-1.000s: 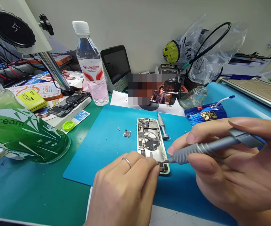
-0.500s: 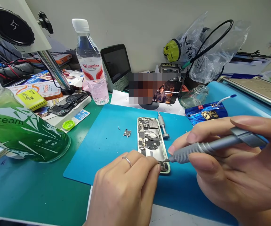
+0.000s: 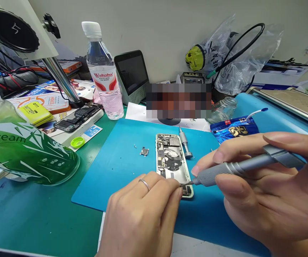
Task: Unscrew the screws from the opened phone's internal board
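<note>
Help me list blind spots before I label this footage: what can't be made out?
All in the head view:
Opened phone: lower-left corner hidden by the left hand.
Held screwdriver: its very tip is lost at the left hand.
Round stand: whatever is above it is pixelated.
Tiny sliver on the mat: too small to identify.
Green bottle: cut off by the left edge.

Right fingers [image 3: 234,191] around grey screwdriver [image 3: 211,175], left fingers [image 3: 167,187] by its tip [image 3: 187,184], opened phone [image 3: 173,160] on blue mat [image 3: 103,182]
</note>
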Demonstrator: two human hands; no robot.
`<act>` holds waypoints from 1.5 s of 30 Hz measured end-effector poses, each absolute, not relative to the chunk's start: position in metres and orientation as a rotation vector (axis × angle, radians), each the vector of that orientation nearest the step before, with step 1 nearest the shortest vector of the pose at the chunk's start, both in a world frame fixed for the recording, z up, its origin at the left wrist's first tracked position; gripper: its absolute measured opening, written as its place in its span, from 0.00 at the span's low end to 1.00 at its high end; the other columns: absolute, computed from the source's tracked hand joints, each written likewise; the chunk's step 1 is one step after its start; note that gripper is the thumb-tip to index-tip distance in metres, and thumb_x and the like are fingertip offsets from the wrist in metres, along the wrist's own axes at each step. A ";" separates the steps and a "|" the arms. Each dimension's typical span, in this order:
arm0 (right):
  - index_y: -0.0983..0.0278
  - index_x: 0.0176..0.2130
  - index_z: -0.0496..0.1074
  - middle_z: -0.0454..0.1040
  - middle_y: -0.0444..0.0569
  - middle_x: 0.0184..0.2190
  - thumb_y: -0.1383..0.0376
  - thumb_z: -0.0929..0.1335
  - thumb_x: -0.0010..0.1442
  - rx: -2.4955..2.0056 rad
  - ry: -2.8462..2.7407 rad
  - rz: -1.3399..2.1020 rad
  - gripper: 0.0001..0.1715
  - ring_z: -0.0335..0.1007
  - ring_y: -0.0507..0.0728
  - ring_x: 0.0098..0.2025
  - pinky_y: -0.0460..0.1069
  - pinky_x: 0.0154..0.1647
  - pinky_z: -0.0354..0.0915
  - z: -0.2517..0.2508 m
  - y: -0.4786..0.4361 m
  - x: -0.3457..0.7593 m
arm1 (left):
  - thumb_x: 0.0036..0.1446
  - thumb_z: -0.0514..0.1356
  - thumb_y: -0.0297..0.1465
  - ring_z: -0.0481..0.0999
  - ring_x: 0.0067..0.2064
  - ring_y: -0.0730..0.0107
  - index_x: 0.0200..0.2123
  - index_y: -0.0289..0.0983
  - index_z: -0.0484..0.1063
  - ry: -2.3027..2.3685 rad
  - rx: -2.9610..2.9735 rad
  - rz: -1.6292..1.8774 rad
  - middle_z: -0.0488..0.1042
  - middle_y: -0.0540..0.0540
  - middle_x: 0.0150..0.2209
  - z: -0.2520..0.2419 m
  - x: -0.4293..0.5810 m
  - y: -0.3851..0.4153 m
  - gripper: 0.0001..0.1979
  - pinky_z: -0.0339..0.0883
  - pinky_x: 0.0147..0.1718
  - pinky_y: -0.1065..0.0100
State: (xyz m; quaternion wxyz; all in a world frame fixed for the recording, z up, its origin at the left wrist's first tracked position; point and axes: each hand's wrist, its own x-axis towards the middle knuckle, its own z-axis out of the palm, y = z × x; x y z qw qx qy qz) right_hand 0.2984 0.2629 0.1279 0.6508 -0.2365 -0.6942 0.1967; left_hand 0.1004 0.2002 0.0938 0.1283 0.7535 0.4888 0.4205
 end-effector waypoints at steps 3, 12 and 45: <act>0.46 0.59 0.78 0.88 0.48 0.47 0.60 0.90 0.52 -0.498 -1.582 0.397 0.41 0.92 0.68 0.40 0.56 0.26 0.86 0.130 0.268 0.294 | 0.78 0.61 0.25 0.78 0.36 0.71 0.51 0.50 0.76 1.418 2.194 1.230 0.78 0.60 0.37 0.094 0.101 0.200 0.11 0.65 0.37 0.65; 0.41 0.62 0.82 0.88 0.41 0.38 0.72 0.87 0.53 -0.542 -1.680 0.364 0.44 0.87 0.64 0.28 0.55 0.17 0.82 0.131 0.272 0.306 | 0.78 0.61 0.25 0.78 0.36 0.71 0.50 0.50 0.76 1.418 2.184 1.241 0.78 0.60 0.37 0.094 0.101 0.200 0.10 0.66 0.38 0.66; 0.38 0.66 0.80 0.86 0.38 0.38 0.78 0.82 0.54 -0.575 -1.741 0.342 0.50 0.86 0.59 0.29 0.52 0.24 0.85 0.126 0.273 0.315 | 0.76 0.62 0.23 0.79 0.33 0.75 0.46 0.46 0.74 1.358 2.295 1.198 0.79 0.60 0.36 0.100 0.093 0.205 0.10 0.69 0.33 0.70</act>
